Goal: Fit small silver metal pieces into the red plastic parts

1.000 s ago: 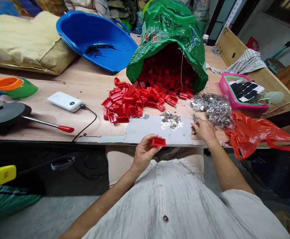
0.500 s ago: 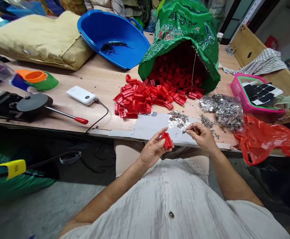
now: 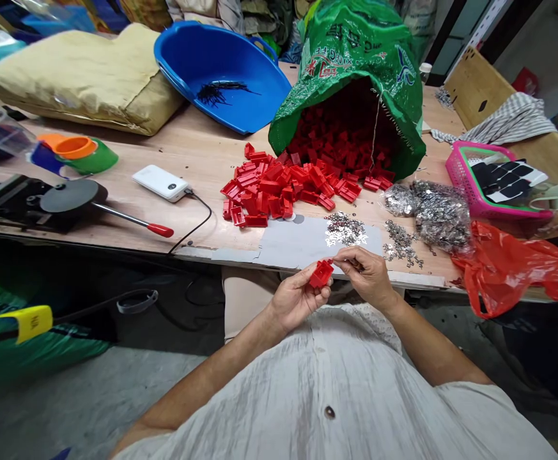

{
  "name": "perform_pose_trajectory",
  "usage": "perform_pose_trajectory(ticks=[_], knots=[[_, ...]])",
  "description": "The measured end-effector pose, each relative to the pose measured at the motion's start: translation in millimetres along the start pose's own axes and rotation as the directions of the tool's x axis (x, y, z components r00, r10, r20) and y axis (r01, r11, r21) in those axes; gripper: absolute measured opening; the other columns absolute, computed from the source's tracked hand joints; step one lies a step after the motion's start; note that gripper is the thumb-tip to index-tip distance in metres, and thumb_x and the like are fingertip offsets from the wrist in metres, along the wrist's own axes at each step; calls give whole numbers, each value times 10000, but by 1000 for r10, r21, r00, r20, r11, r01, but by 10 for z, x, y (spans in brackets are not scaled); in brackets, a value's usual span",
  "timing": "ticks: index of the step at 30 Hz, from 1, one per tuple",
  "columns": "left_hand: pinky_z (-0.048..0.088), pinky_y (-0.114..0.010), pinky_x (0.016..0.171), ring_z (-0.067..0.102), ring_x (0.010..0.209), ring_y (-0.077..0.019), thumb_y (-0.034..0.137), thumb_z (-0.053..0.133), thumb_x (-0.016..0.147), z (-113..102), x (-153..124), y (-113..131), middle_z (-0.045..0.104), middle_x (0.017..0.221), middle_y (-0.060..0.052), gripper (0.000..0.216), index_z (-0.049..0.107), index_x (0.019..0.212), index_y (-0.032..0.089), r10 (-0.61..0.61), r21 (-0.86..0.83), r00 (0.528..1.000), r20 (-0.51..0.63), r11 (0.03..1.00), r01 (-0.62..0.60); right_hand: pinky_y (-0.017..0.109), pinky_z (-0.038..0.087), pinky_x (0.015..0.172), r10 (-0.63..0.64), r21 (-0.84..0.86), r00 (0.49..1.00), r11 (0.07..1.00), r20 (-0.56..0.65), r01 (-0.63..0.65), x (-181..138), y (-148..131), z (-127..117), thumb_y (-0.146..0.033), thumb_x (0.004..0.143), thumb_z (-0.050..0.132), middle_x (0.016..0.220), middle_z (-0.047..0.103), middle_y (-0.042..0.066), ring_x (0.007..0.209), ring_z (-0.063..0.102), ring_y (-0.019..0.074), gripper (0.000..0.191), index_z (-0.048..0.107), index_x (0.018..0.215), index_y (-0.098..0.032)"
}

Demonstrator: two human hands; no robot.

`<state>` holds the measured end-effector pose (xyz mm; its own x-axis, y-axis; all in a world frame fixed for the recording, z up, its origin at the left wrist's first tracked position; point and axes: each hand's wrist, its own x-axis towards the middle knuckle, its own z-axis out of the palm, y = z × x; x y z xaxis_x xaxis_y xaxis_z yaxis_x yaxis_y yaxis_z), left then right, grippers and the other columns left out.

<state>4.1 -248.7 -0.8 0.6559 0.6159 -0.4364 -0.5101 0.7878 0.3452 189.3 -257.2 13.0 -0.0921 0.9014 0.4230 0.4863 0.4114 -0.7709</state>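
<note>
My left hand [image 3: 298, 295] grips a small red plastic housing [image 3: 321, 273] just below the table's front edge. My right hand [image 3: 367, 275] is pinched closed against the housing's right end; whatever its fingertips hold is too small to make out. Beyond the hands, a small heap of shiny metal clips [image 3: 344, 229] lies on a grey card sheet [image 3: 298, 243]. A pile of red housings [image 3: 279, 185] spills from a green sack [image 3: 355, 57] lying on its side.
A clear bag of metal clips [image 3: 432, 211], a red plastic bag [image 3: 513, 265] and a pink basket [image 3: 494, 185] sit at the right. At the left are a white power bank [image 3: 160, 183] with cable, a hand press with a red-tipped lever [image 3: 72, 203], a blue basin [image 3: 221, 70].
My right hand left the loose clips on the table and came to the red housing. My left hand tilted the housing and drew it nearer to my body.
</note>
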Motion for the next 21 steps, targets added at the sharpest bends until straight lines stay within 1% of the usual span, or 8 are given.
perform_pose_trajectory(ticks=[2, 6, 9, 14, 21], knots=[[492, -234, 618, 591, 658, -120, 262, 578, 898, 15, 3, -1, 656, 806, -78, 181, 676, 1008, 156, -1, 9, 1000, -9, 1000, 1, 340, 551, 767, -8, 2, 1000, 1000, 22, 8, -16, 5, -2, -255, 926, 574, 895, 715, 53, 843, 669, 188, 115, 683, 962, -248], [496, -212, 625, 603, 701, -115, 247, 584, 896, 64, 0, -8, 654, 800, -71, 162, 684, 967, 142, 11, -6, 1000, -20, 1000, -12, 357, 560, 788, -94, 13, 993, 996, 67, 94, -39, 24, 13, -213, 931, 556, 962, 727, 68, 889, 677, 192, 139, 676, 994, -242], [507, -210, 629, 610, 727, -115, 230, 591, 889, 94, -12, -12, 657, 831, -63, 166, 691, 990, 144, 30, -4, 999, -27, 1000, -30, 348, 562, 788, -143, 16, 987, 990, 80, 142, -40, 36, 10, -186, 932, 557, 983, 727, 74, 895, 676, 186, 141, 660, 1014, -237], [511, -198, 605, 602, 708, -102, 226, 600, 882, 100, -18, -5, 662, 884, -54, 220, 697, 1067, 159, 49, 15, 999, -5, 999, -49, 343, 557, 783, -167, -19, 976, 985, 142, 172, -17, 54, -36, -178, 938, 540, 958, 710, 78, 884, 670, 182, 135, 642, 1014, -224], [507, -197, 574, 587, 678, -105, 214, 631, 855, 113, -11, -4, 658, 858, -57, 204, 710, 1034, 157, 54, 33, 999, -3, 998, -54, 358, 544, 804, -188, -14, 955, 980, 228, 196, 32, 63, -71, -184, 952, 517, 943, 696, 65, 897, 646, 187, 147, 630, 1028, -241]])
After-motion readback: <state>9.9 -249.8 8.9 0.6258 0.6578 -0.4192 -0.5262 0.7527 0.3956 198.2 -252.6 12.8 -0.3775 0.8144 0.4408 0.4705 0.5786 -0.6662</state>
